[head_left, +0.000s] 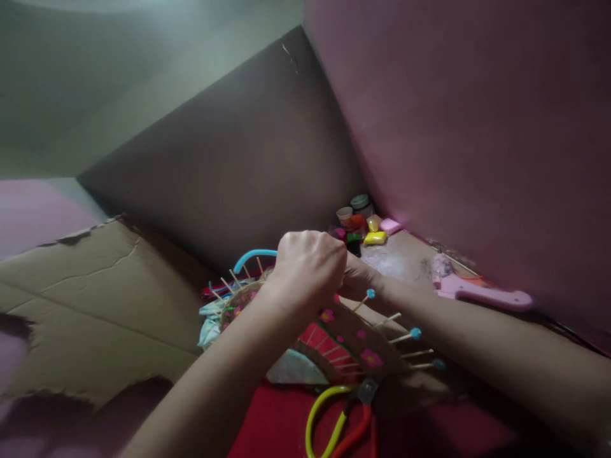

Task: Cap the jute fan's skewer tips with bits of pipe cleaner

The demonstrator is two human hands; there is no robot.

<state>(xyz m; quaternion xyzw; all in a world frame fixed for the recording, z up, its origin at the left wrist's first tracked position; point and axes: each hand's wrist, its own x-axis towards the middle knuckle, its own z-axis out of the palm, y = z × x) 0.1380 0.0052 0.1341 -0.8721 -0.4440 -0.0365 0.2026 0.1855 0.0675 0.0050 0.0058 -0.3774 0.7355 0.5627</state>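
My left hand (308,267) is closed in a fist over the top of a brown cardboard craft piece (351,346), a curved shape painted with pink flowers and a red patch. Thin wooden sticks with blue tips (415,333) stand out of its edge. My right hand (356,280) lies mostly behind the left one, fingers closed at the same spot on the craft piece. What the fingers pinch is hidden.
Scissors with yellow and red handles (341,416) lie in front on a red surface. A pink glue gun (470,291) rests at the right by the pink wall. Small paint pots and clay pieces (363,222) crowd the corner. Torn cardboard (95,299) spreads left.
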